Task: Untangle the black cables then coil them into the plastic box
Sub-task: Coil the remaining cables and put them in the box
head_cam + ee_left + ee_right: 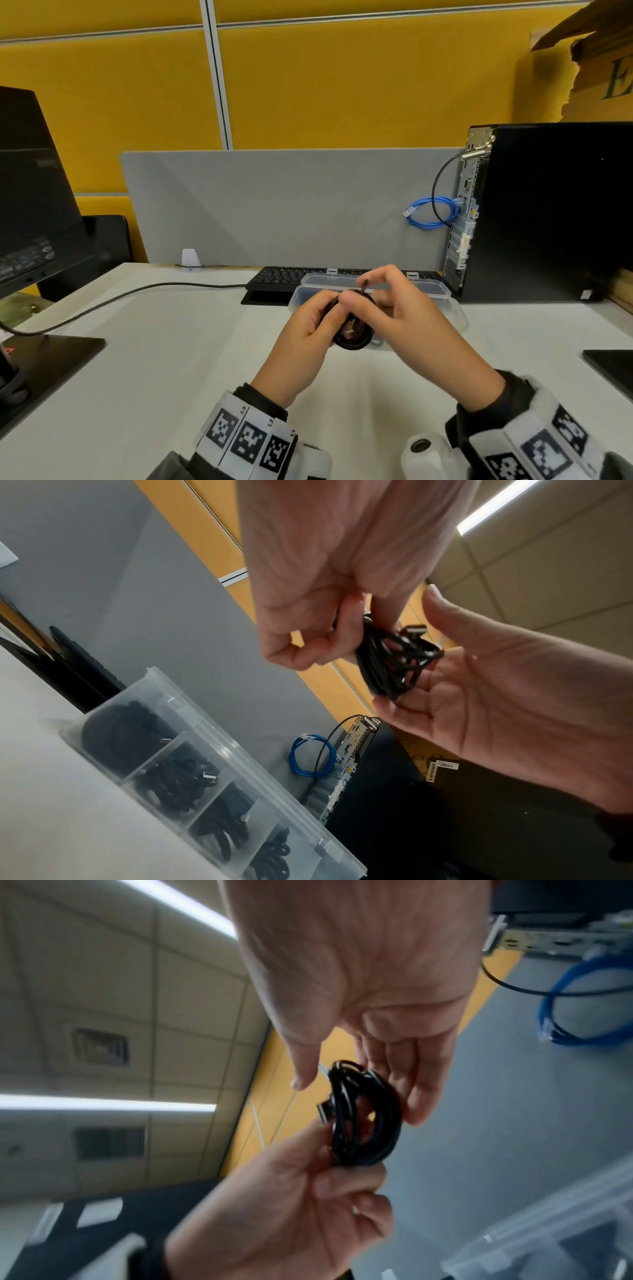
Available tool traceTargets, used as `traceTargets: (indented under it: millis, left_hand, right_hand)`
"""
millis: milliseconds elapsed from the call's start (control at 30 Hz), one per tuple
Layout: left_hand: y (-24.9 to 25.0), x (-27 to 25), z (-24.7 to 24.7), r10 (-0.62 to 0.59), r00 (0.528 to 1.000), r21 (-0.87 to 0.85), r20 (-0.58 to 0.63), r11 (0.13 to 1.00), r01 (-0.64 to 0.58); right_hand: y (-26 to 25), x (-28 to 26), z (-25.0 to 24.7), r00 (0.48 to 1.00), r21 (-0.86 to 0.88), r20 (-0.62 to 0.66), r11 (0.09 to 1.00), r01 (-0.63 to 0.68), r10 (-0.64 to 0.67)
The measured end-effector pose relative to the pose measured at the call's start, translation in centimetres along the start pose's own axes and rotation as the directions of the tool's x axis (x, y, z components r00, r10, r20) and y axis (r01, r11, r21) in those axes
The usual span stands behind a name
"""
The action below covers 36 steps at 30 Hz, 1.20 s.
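Note:
A coiled black cable [352, 337] hangs above the white table, just in front of the clear plastic box [428, 286]. My left hand [318, 322] pinches one side of the coil [394, 664] between thumb and curled fingers [342, 631]. My right hand [383, 294] lies against the coil's other side. Its fingers [418, 1096] are nearly straight behind the coil [366, 1123] and the thumb [301, 1080] stands apart. A plug end pokes out of the loops. The box [240, 753] has several compartments holding other coiled black cables [178, 775].
A black keyboard [284, 275] lies behind the box, against a grey divider [274, 205]. A black computer tower [548, 212] with a blue network cable [431, 212] stands at the right. A monitor [30, 192], its base [51, 356] and a thin cable [137, 291] are on the left.

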<state>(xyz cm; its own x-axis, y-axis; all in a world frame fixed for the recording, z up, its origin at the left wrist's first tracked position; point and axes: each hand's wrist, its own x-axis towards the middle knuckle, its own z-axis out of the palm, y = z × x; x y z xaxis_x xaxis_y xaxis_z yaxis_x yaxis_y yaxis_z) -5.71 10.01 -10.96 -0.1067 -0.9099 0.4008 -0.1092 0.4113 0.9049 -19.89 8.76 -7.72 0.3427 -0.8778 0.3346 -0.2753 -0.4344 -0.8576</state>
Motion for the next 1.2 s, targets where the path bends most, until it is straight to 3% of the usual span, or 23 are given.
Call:
traceTargets:
  millis: [100,167,300,433,533,667,833,900,1000,1100,1200]
  left_hand:
    - [0.0,-0.1,0.2,0.022,1.000,0.007,0.009,1.000,-0.022]
    - [-0.1,0.0,0.0,0.022,1.000,0.007,0.001,1.000,-0.022]
    - [0.0,0.0,-0.3,0.024,1.000,0.005,-0.011,1.000,-0.024]
    - [0.0,0.0,-0.6,-0.054,0.998,-0.062,0.034,0.997,0.056]
    - [0.1,0.0,-1.0,-0.067,0.994,-0.149,0.082,0.986,0.079]
    - [0.2,-0.2,-0.7,0.027,0.992,-0.102,0.119,0.995,-0.015]
    - [0.2,0.0,-0.7,0.142,0.990,0.003,-0.013,0.990,-0.142]
    - [-0.1,0.2,-0.9,0.198,0.977,0.088,-0.085,0.978,-0.190]
    - [-0.2,0.3,-0.9,0.243,0.959,0.183,-0.144,0.959,-0.216]
    - [-0.2,0.4,-0.9,0.259,0.943,0.216,-0.207,0.953,-0.214]
    - [-0.2,0.6,-1.1,0.256,0.933,0.226,-0.252,0.953,-0.200]
  right_hand:
    - [0.3,-0.1,0.2,0.992,-0.314,-0.061,0.946,0.083,-0.107]
    - [0.6,0.1,0.1,0.986,-0.393,-0.048,0.910,0.130,-0.161]
    - [1.2,0.6,-0.2,0.991,-0.167,0.013,0.976,0.137,-0.137]
    - [1.3,0.7,-0.6,0.988,0.167,0.151,0.986,-0.019,-0.006]
    - [1.4,0.4,-0.6,0.963,0.178,0.269,0.982,-0.056,0.006]
    - [1.1,0.2,-0.8,0.936,0.261,0.351,0.958,-0.117,0.019]
    - [0.5,0.0,-0.5,0.943,0.167,0.324,0.977,-0.135,0.075]
    - [0.2,0.0,-0.4,0.966,0.107,0.233,0.984,-0.141,0.113]
    - [0.0,-0.2,-0.1,0.992,-0.017,0.117,0.999,-0.050,0.052]
    - [-0.1,-0.4,0.4,0.990,-0.156,0.138,0.987,0.021,0.001]
    - [-0.2,-0.4,0.5,0.986,-0.169,0.165,0.985,0.032,-0.003]
